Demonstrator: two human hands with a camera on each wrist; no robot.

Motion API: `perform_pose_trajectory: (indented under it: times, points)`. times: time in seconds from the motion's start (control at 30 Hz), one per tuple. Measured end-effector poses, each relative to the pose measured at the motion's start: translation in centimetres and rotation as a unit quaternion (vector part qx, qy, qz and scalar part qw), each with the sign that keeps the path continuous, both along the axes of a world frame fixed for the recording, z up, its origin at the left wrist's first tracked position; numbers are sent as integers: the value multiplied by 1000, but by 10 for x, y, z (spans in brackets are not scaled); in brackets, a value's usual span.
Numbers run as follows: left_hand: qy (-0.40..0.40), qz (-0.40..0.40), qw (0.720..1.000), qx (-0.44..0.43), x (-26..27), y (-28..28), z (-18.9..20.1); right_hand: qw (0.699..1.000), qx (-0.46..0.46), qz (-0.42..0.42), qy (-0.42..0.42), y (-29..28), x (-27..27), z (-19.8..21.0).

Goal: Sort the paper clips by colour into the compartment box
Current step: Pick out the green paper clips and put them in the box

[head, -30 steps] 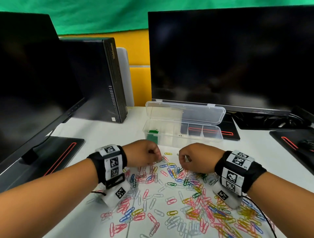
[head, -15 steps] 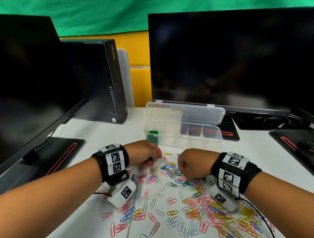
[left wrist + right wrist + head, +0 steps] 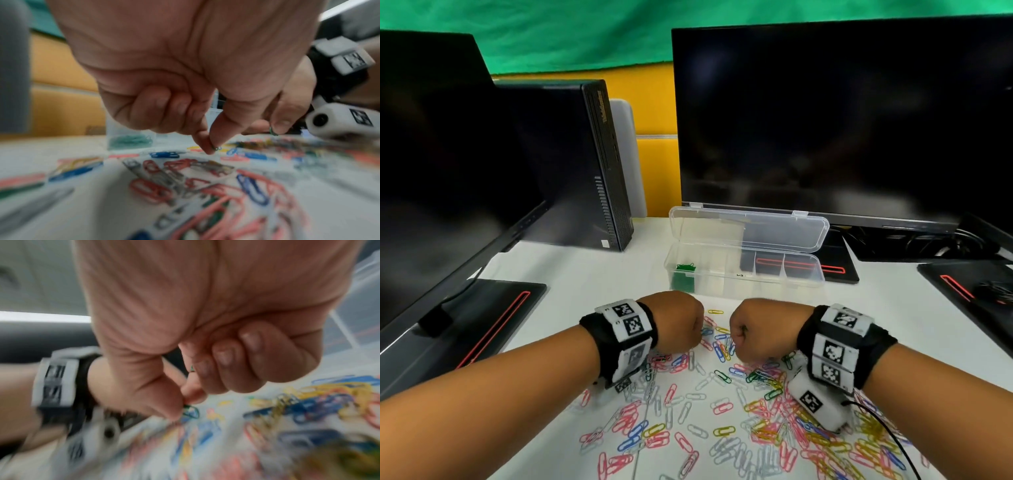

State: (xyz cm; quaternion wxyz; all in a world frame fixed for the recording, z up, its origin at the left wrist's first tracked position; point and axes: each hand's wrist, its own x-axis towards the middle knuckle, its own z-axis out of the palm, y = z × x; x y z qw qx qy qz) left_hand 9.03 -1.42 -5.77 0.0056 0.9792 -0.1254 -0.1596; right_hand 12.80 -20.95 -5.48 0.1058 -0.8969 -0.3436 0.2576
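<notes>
The table [image 3: 592, 274] carries a wide scatter of paper clips [image 3: 722, 407] in mixed colours, and behind it stands the open compartment box [image 3: 746, 274], with green clips [image 3: 683, 269] already in its leftmost cell and the other cells seemingly bare. Over the last second both hands have drawn closer together above the far edge of the pile. The left hand [image 3: 674, 322] now pinches a small green clip [image 3: 216, 148] between thumb and forefinger, its other fingers curled. The right hand [image 3: 760, 329] likewise grips a green clip [image 3: 191, 412] at its fingertips. Green sorting is likely continuing; both clips probably go to the left cell next.
</notes>
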Motion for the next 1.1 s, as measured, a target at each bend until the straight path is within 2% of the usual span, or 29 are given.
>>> perform_pose_trajectory:
  times: [0.07, 0.1, 0.17, 0.2, 0.23, 0.3, 0.37, 0.4, 0.43, 0.5, 0.53, 0.6, 0.67, 0.8, 0.87, 0.93, 1.0, 1.03, 1.1]
  points:
    - [40, 23, 998, -42, 1, 8, 5, 987, 111, -79, 81, -9, 10, 9]
    - [52, 39, 996, -66, 3, 12, 7, 957, 200, -137, 160, -14, 15, 13]
    - [67, 84, 988, -114, 5, 20, 9, 857, 354, -236, 292, -23, 24, 18]
    - [70, 107, 982, -141, 6, 23, 9, 830, 385, -263, 306, -27, 28, 19]
    - [71, 121, 976, -166, 7, 25, 9, 826, 389, -277, 299, -29, 32, 19]
    - [100, 160, 950, -250, 8, 27, 11, 853, 355, -273, 266, -29, 36, 17]
    - [134, 233, 893, -361, 8, 28, 11, 885, 302, -260, 240, -26, 37, 16]
    - [145, 231, 885, -378, 8, 29, 11, 905, 269, -246, 222, -22, 36, 16]
    - [148, 224, 883, -386, 8, 30, 12, 931, 223, -224, 183, -17, 33, 16]
    - [122, 191, 907, -356, 5, 32, 16, 984, 93, -150, 27, -7, 31, 15]
    - [110, 180, 916, -343, 6, 35, 16, 992, 29, -109, -56, -1, 30, 12]
    - [98, 176, 918, -342, 6, 39, 17, 985, -47, -72, -146, 9, 27, 7]
    - [64, 180, 913, -361, 9, 41, 17, 978, -83, -38, -190, 17, 26, 2]
    - [-61, 236, 889, -388, 29, 44, 24, 972, -115, -13, -204, 27, 23, -4]
    - [-106, 242, 895, -359, 42, 46, 30, 975, -114, -18, -190, 29, 20, 0]
    - [-108, 243, 915, -302, 53, 46, 33, 984, -73, -26, -161, 33, 17, 12]
    - [-84, 238, 931, -262, 61, 43, 34, 991, 12, -55, -121, 39, 20, 26]
    - [-71, 242, 926, -280, 65, 41, 35, 990, 57, -74, -102, 43, 24, 33]
    - [-38, 273, 881, -385, 70, 39, 38, 982, 125, -111, -84, 52, 35, 43]
